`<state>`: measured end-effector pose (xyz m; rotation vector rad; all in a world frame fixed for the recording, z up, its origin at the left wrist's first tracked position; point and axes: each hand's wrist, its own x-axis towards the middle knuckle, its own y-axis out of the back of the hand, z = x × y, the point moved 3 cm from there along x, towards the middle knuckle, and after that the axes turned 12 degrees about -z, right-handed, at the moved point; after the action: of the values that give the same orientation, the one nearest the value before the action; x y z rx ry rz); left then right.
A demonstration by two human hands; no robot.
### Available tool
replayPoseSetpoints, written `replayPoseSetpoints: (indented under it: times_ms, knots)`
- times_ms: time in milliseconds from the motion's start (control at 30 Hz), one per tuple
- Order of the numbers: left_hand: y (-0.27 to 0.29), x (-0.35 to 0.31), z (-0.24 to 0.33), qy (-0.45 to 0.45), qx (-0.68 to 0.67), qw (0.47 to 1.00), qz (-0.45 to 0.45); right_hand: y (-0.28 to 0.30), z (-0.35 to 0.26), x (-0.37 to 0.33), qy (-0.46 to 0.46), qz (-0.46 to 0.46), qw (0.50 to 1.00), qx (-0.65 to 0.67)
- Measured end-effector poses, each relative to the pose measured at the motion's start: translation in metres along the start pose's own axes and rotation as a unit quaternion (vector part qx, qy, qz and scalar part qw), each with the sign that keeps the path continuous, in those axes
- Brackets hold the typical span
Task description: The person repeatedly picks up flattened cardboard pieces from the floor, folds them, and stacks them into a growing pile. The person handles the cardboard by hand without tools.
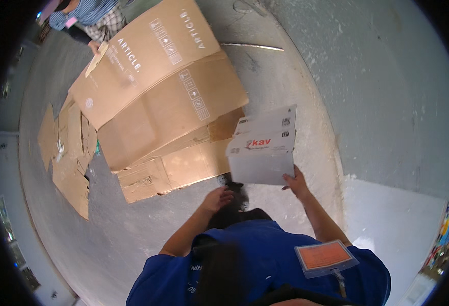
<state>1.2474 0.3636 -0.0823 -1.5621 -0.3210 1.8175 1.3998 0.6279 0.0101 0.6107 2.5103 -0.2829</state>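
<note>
My right hand (298, 183) grips the lower right corner of a white flattened cardboard box (263, 168). The box has red print and dark code marks on its upper panel, and a crease runs across it. My left hand (217, 199) is to the left of the box, apart from it, with loosely bent fingers and nothing visible in them. Ahead of it lie large brown flattened cardboard boxes (168, 115), stacked at a slant, with white printed symbols. The white box overlaps the right end of this stack.
Torn brown cardboard pieces (71, 153) lie on the grey concrete floor (117, 239) at the left. At the upper left a person in a striped top (89, 13) has a hand on the cardboard. A thin strip (252, 47) lies beyond the stack. A grey wall (382, 92) rises at the right.
</note>
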Motion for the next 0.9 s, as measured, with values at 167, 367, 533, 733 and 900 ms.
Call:
replayPoseSetpoints:
  times_ms: [167,367,533,733,900]
  knots:
    - [0.064,-0.014,0.019,-0.132,-0.044,0.99,0.023,0.06,-0.054,0.009,0.096,0.1,0.984,-0.115]
    - [0.116,-0.027,-0.011,-0.198,-0.133,0.971,-0.019,0.068,-0.098,-0.018,0.146,0.201,0.965,-0.078]
    - [0.155,-0.046,-0.079,-0.153,-0.149,0.977,0.018,0.025,-0.083,-0.027,0.132,0.161,0.978,0.009]
    - [0.16,0.05,-0.081,-0.191,-0.231,0.953,0.046,0.017,-0.045,0.034,0.101,0.121,0.986,0.054]
    - [0.155,0.131,-0.057,-0.129,-0.256,0.92,0.267,0.07,-0.035,0.068,-0.022,0.095,0.991,0.093]
